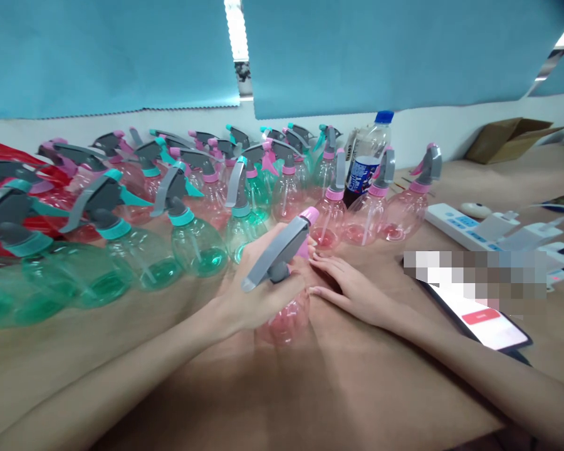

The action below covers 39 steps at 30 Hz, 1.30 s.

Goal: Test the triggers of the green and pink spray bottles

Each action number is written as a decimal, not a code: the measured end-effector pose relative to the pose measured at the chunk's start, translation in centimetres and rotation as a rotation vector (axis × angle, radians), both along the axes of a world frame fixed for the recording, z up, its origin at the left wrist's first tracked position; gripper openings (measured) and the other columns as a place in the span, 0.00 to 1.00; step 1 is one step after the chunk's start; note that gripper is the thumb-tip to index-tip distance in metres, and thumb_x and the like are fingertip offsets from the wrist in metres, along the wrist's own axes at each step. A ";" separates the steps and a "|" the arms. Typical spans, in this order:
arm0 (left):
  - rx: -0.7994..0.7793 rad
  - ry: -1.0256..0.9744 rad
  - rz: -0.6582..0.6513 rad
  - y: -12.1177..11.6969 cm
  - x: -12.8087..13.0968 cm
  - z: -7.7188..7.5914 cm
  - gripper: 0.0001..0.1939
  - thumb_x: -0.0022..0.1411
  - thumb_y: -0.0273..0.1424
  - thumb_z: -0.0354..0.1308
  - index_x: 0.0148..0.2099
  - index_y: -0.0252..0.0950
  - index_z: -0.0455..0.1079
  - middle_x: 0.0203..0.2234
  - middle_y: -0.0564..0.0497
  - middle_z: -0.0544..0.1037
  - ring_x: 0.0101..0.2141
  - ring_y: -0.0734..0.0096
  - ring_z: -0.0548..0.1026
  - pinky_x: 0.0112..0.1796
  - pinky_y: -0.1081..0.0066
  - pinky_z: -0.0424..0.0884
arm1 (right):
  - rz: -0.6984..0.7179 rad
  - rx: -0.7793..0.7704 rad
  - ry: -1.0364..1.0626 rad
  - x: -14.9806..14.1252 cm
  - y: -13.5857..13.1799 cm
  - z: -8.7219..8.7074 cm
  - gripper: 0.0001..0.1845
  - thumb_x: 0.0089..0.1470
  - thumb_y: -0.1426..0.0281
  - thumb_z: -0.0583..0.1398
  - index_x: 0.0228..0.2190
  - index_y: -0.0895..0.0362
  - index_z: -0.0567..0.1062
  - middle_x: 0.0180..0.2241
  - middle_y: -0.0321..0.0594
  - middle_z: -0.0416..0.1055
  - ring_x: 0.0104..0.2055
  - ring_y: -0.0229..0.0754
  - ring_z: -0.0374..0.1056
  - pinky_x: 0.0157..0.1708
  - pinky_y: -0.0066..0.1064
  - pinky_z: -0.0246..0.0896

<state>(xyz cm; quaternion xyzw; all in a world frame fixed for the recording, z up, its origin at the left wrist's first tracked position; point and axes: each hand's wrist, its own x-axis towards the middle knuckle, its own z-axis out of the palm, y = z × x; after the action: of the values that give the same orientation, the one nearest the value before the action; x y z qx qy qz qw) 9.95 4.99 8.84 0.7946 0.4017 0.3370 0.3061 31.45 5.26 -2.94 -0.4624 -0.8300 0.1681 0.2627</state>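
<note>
In the middle of the table stands a pink spray bottle with a grey trigger head and pink nozzle. My left hand is wrapped round its neck, just under the grey head. On the bottle's other side, my right hand has its fingers stretched out, with the tips at or against the bottle near the pink trigger. Whether they touch it I cannot tell. Close behind are a green spray bottle and a pink spray bottle, both upright.
Several more green and pink spray bottles crowd the left and back, beside red plastic. A cola bottle stands behind. At right are a phone, a power strip with chargers, and a cardboard box.
</note>
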 end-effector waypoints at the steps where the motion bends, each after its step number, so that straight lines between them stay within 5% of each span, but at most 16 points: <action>1: 0.006 -0.013 -0.019 0.1 0.0 -0.1 0.09 0.48 0.28 0.51 0.35 0.42 0.62 0.21 0.59 0.64 0.21 0.73 0.64 0.24 0.72 0.65 | -0.002 0.001 -0.001 0.0 0.0 0.0 0.28 0.61 0.56 0.57 0.58 0.57 0.66 0.59 0.52 0.66 0.62 0.54 0.61 0.61 0.52 0.56; 14: 0.062 -0.083 -0.085 0.2 0.1 -1.3 0.11 0.53 0.26 0.54 0.41 0.39 0.64 0.27 0.57 0.64 0.24 0.74 0.62 0.27 0.72 0.66 | 0.002 0.018 0.005 0.1 0.0 -0.1 0.28 0.61 0.55 0.56 0.58 0.56 0.66 0.59 0.52 0.67 0.62 0.54 0.61 0.60 0.53 0.57; 22: 0.046 -0.073 -0.099 0.3 0.0 -1.3 0.22 0.54 0.25 0.54 0.52 0.41 0.65 0.28 0.56 0.67 0.25 0.74 0.64 0.28 0.72 0.68 | 0.009 0.022 0.022 0.1 0.0 -0.1 0.28 0.61 0.56 0.57 0.58 0.56 0.66 0.59 0.52 0.66 0.62 0.55 0.61 0.60 0.54 0.57; 32: 0.031 -0.077 -0.091 0.2 0.0 -1.4 0.22 0.53 0.25 0.53 0.51 0.41 0.64 0.27 0.58 0.67 0.24 0.74 0.64 0.27 0.73 0.66 | 0.003 0.018 0.007 0.1 0.0 -0.1 0.27 0.62 0.56 0.57 0.57 0.57 0.66 0.59 0.53 0.66 0.62 0.55 0.61 0.59 0.54 0.58; 39: -0.006 -0.083 -0.065 -0.1 0.1 -0.8 0.14 0.51 0.25 0.53 0.42 0.40 0.64 0.26 0.58 0.68 0.24 0.73 0.66 0.26 0.72 0.66 | 0.013 0.026 0.027 0.1 0.1 -0.2 0.28 0.61 0.55 0.57 0.57 0.56 0.66 0.59 0.53 0.66 0.61 0.55 0.62 0.59 0.55 0.58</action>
<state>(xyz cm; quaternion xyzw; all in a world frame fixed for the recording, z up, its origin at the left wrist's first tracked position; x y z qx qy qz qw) 10.09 4.92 8.02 0.7914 0.3638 0.3585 0.3358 31.52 5.35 -3.16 -0.4513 -0.8314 0.1653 0.2789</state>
